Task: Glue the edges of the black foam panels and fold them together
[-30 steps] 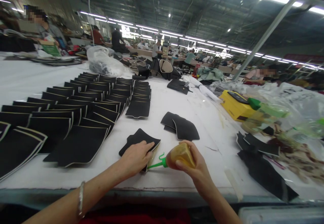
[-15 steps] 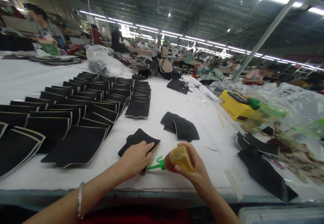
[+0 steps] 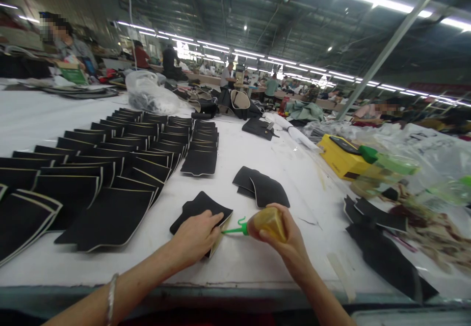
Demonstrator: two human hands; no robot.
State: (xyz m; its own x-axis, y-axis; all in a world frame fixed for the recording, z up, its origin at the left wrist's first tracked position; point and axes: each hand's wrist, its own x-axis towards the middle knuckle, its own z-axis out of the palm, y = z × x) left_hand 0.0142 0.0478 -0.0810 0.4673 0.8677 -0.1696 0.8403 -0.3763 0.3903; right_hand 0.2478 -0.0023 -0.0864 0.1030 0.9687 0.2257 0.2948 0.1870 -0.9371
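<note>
A black piece with a pale edge lies near the table's front, and my left hand rests on it, its fingers spread over the right part. My right hand is wrapped round a squeeze bottle of amber liquid, tilted to the left. The bottle's green nozzle has its tip at the right edge of the black piece. Just beyond the bottle, a few loose black pieces overlap on the white table.
Rows of overlapping black pieces cover the left of the white table. At the right are a yellow box, clear plastic, cloth scraps and black pieces. Several people work farther back.
The nozzle tip has moved up and to the right along the edge of the black piece, with my right hand and the bottle. My left hand still presses the piece.
</note>
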